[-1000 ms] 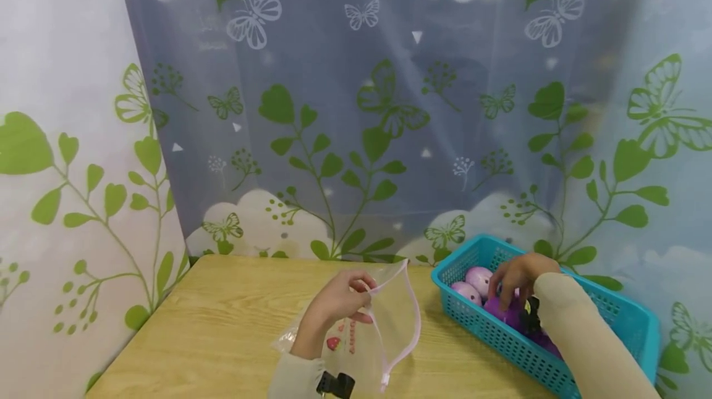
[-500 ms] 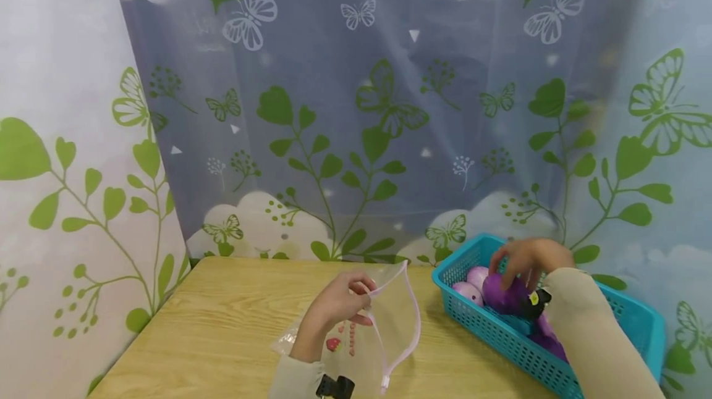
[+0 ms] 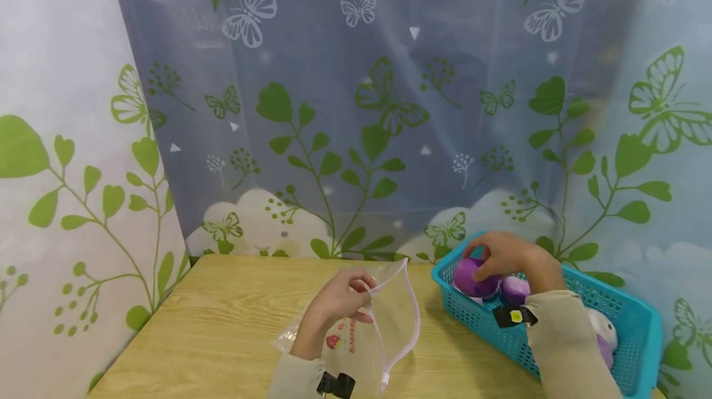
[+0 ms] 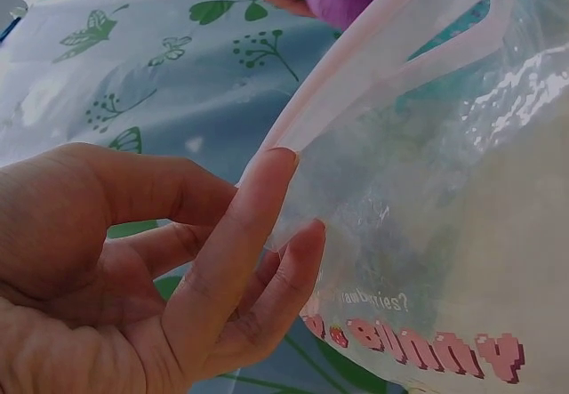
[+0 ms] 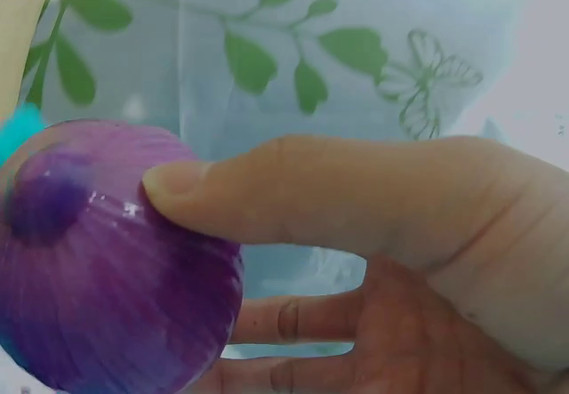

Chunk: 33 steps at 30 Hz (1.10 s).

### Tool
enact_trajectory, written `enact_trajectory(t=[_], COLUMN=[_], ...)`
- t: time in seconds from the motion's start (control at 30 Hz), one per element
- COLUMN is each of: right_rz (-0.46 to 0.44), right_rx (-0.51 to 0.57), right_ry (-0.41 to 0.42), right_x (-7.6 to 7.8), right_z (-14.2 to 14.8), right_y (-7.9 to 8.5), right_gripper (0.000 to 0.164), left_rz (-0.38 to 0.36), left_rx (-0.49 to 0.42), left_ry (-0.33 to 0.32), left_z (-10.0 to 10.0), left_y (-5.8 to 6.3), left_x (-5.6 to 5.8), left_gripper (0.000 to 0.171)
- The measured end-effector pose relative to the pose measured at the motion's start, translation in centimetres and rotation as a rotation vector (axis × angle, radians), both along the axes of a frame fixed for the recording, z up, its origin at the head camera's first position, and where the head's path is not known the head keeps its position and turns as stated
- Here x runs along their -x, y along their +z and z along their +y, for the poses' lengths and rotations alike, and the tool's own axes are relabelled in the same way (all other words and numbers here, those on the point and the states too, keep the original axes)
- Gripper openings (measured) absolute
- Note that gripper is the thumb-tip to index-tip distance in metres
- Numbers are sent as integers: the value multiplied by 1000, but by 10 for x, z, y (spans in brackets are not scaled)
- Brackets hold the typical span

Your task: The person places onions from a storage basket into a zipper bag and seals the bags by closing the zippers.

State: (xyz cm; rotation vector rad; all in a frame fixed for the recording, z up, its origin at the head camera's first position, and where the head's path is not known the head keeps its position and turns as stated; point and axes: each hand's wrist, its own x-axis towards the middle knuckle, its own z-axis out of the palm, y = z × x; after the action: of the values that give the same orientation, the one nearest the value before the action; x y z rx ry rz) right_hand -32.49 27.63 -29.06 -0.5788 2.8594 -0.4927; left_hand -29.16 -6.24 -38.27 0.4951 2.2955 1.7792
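In the lower middle of the head view, the left hand (image 3: 342, 297) pinches the pink-edged rim of a clear zip-top bag (image 3: 364, 343) printed with a strawberry and red lettering, which ends in "BUNNY" in the left wrist view. Just where the fingertips meet the film is partly hidden. The grip at one side of the rim seems to be what holds the bag's mouth apart, since thin film like this would probably sag together otherwise; the gap faces the right of the frame, and the zip slider (image 3: 385, 379) hangs at its lower corner.

At the right, the right hand (image 3: 506, 257) grips a glossy purple onion (image 3: 471, 277), perhaps a toy, with the thumb laid along its side and the fingers behind it. That wide hold suits a round, smooth body, which a narrow pinch might let slip. The onion is at the upper left end of a turquoise perforated basket (image 3: 477, 320), which slants across the lower right of the frame, close to the hand that reaches into it. Under the right hand sits a smaller purple piece (image 3: 515, 289); farther right, a white piece with a dark spot (image 3: 602, 327) lies partly behind the sleeve. Bag and basket stand apart on a wood-grain table (image 3: 233, 312)
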Motion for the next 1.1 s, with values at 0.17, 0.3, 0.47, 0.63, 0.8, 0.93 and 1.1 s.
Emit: enact_trajectory(t=[0.17, 0.3, 0.47, 0.63, 0.8, 0.93, 1.1], right_rz=[63, 86, 80, 66, 80, 102, 134], right_rx=[51, 76, 143, 196, 221, 236, 253], right_ry=[43, 58, 106, 128, 154, 193, 228], right_x=[-8, -12, -17, -23, -29, -32, -34], right_z=[-20, -32, -41, -46, -50, -54, -59], right_y=[-2, -5, -10, -14, -18, -23, -28], right_gripper=[42, 41, 40, 41, 41, 39, 39], left_rz=[-3, -3, 6, 11, 1, -3, 3], left_rx=[2, -1, -8, -1, 2, -2, -6], left_ry=[3, 4, 3, 6, 12, 14, 7], left_z=[0, 0, 0, 1, 1, 1, 2], left_y=[1, 2, 2, 0, -1, -3, -4], left_x=[0, 2, 3, 3, 2, 2, 2], left_gripper=[19, 20, 20, 18, 17, 17, 18])
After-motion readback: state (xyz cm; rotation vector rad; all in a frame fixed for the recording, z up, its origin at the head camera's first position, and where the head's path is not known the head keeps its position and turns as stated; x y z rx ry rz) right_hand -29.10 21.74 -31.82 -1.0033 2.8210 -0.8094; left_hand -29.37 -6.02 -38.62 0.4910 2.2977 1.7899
